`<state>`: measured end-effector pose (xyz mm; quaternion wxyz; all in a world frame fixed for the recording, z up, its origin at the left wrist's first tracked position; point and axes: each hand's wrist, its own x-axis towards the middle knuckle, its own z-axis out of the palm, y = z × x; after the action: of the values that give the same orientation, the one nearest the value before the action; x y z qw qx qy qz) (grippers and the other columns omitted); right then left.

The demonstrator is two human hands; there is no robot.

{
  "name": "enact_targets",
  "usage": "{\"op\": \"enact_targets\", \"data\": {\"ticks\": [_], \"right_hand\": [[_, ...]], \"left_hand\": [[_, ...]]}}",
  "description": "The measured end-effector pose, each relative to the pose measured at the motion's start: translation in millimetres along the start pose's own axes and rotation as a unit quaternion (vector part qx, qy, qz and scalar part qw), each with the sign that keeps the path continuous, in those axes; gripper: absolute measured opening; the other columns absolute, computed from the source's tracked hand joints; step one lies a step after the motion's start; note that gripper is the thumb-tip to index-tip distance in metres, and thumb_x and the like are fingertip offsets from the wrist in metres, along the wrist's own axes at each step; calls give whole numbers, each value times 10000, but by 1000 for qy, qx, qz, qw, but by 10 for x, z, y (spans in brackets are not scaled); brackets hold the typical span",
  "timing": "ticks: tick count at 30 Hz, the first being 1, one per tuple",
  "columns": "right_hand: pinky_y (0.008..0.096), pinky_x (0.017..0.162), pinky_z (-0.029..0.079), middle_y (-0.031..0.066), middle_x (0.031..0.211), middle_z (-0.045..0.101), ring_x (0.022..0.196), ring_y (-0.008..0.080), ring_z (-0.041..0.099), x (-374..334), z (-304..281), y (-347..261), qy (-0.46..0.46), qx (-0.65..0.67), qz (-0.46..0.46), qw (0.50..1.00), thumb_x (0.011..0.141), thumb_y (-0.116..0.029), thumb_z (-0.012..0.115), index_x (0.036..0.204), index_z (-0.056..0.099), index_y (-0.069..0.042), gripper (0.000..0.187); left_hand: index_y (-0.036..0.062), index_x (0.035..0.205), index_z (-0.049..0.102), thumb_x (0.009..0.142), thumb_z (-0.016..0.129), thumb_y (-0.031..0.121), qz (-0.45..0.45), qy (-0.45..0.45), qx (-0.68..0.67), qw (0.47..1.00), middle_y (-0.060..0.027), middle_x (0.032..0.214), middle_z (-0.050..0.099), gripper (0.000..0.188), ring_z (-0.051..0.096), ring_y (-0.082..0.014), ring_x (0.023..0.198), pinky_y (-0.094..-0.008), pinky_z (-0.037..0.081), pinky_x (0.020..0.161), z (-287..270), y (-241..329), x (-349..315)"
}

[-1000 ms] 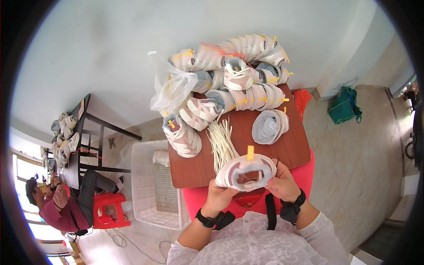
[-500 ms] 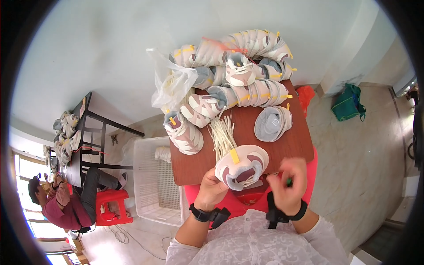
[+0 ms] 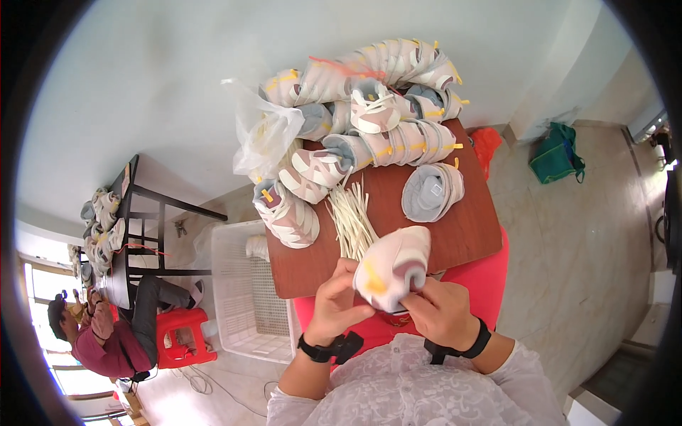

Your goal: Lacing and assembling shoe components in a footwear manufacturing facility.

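Observation:
A pale pink and white shoe upper (image 3: 389,264) with a yellow heel tab and mauve patches is held over the near edge of the brown table. My left hand (image 3: 335,304) grips its left side, thumb stretched along below the yellow tab. At its near right edge, my right hand (image 3: 446,314) pinches the upper near the collar; the fingertips are partly hidden. Just beyond the held upper lies a bundle of cream laces (image 3: 352,220). A nested stack of grey-lined uppers (image 3: 432,193) stands to the right, and laced uppers (image 3: 288,216) lie to the left.
Rows of nested uppers (image 3: 398,145) fill the back of the brown table (image 3: 465,227), beside a clear plastic bag (image 3: 264,138). A white crate (image 3: 234,298) stands left on the floor. Farther left, a person (image 3: 106,341) sits by a black table. A green bag (image 3: 558,153) lies right.
The shoe upper has been tilted and turned in my hands. My right hand, which was apart with a small green thing in it, has come in to the upper's edge. The view shifted slightly.

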<state>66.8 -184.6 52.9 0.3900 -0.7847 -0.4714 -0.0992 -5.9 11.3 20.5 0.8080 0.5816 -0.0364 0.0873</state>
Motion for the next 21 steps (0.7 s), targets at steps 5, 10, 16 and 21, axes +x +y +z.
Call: {"op": "enact_targets", "data": {"ticks": [5,10,16,21], "right_hand": [[263,486,465,81,883,623,626,170,606,-33,-4,84,46,-24,-69,996,668,-54,655,907,663,-29,241],[265,510,480,107,918,627,650,184,614,-15,18,111,116,-28,-80,990,676,-49,648,924,647,-7,252],[280,517,491,106,902,624,659,198,616,-5,-54,109,103,-17,-75,992,674,-35,643,921,641,-5,249],[282,508,487,90,859,602,635,197,601,-76,31,82,96,9,-51,994,665,-26,636,888,627,-8,225]], "left_hand": [[67,942,700,647,817,66,29,-94,126,987,-30,994,594,318,480,-191,928,-338,355,843,-49,224,97],[80,919,711,650,825,93,36,-56,107,992,-59,1074,620,293,503,-219,940,-364,364,865,-81,63,-48],[20,928,674,908,583,265,-65,-95,-65,991,-188,1212,586,262,432,-350,1209,-469,245,1043,-128,131,-102],[-30,962,633,964,493,238,-109,-58,43,991,-106,948,659,302,599,-158,849,-283,461,799,-117,207,-27]]}}
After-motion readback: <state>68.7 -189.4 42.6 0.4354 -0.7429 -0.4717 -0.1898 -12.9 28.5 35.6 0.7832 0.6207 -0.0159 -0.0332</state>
